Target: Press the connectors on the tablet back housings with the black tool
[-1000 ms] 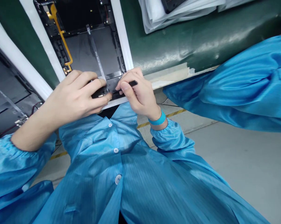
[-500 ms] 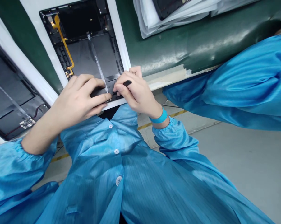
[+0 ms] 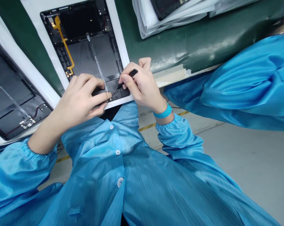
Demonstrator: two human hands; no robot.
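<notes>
An opened tablet (image 3: 90, 56) lies before me, with a yellow flex cable (image 3: 66, 47) along its left side and a grey ribbon cable (image 3: 97, 64) down its middle. My left hand (image 3: 79, 99) rests over its lower left part, fingers apart, the index fingertip on the lower end of the ribbon cable. In my right hand (image 3: 142, 88) are slim black tweezers (image 3: 133, 73), pinched between thumb and fingers. Their tip points down-left into the tablet's lower right corner, by a thin dark wire (image 3: 115, 91) that runs toward my left index fingertip.
Another opened tablet (image 3: 12, 91) lies at the left. White foam sheets (image 3: 144, 25) with a dark device (image 3: 165, 8) on them are at the top right of the green mat (image 3: 193, 40). A neighbour's blue sleeve (image 3: 245, 84) reaches in from the right.
My right hand has shifted up and right with the tweezers, baring the tablet's lower right corner and the thin wire. My left hand stays nearly in place.
</notes>
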